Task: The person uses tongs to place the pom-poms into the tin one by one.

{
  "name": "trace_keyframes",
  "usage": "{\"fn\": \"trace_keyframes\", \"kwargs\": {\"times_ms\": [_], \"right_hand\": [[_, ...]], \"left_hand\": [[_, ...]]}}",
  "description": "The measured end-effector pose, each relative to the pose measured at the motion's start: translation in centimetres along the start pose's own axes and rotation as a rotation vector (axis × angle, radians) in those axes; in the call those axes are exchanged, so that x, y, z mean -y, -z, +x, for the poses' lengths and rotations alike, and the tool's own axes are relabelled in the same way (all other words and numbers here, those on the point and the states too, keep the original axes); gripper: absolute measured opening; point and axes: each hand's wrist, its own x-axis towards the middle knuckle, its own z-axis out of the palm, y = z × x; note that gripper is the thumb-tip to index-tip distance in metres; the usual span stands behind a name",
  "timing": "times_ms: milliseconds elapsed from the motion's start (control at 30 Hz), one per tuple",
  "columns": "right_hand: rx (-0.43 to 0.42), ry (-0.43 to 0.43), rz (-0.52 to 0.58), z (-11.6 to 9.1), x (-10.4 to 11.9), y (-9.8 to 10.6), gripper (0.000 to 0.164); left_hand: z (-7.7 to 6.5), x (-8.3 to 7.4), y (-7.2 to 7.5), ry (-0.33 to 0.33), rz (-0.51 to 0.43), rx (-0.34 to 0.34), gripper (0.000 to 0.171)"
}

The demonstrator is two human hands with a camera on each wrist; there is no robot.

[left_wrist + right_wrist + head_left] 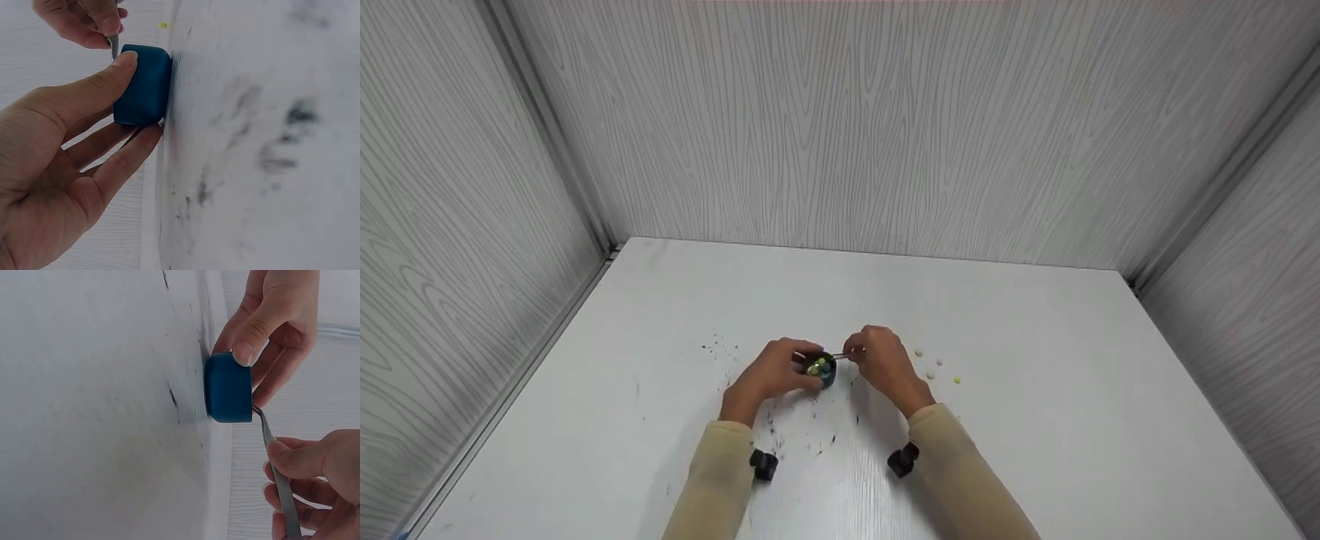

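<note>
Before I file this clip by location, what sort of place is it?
Probably a booth set up for recording handwork: grey wood-grain panels wall in a white tabletop on three visible sides, and small black devices, perhaps cameras, sit by both sleeves.

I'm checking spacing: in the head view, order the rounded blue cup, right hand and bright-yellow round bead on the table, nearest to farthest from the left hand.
1. Blue cup, gripped by the left hand.
2. Right hand, right of it.
3. Yellow bead, farther right.

Three views reach me
Head looks forward and down from above; both wrist views, close and turned sideways, share the blue cup (147, 84).
</note>
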Motion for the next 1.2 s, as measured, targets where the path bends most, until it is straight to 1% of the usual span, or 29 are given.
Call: {"fn": "trace_keyframes", "kwargs": {"times_ms": [167,433,700,800,1033,1200], "right_hand": [[0.003,0.009,-0.007,0.1,-0.3,-0.1,0.012],[0.013,-0.023,0.051,0.0,-0.5,0.4,0.014],[0.009,-0.054,0.095,-0.5,-1.4,2.1,0.014],[0.000,-0.064,0.112,-0.8,-1.9,2.9,0.015],[-0.029,-0.067,0.120,-1.6,-3.5,4.4,0.016],[-0.041,-0.088,0.128,-2.1,-4.8,5.3,0.015]], "left_hand": [[0.1,0.1,0.0,-0.015,-0.003,0.001,0.056],[0.0,0.0,-0.2,0.024,0.011,-0.013,0.056],[0.0,0.0,-0.1,0.031,0.017,-0.010,0.057],[0.2,0.0,-0.2,0.047,0.016,-0.008,0.057],[0.1,-0.2,-0.2,0.049,-0.007,-0.014,0.057],[0.0,-0.3,-0.3,0.049,0.004,-0.022,0.057]]}}
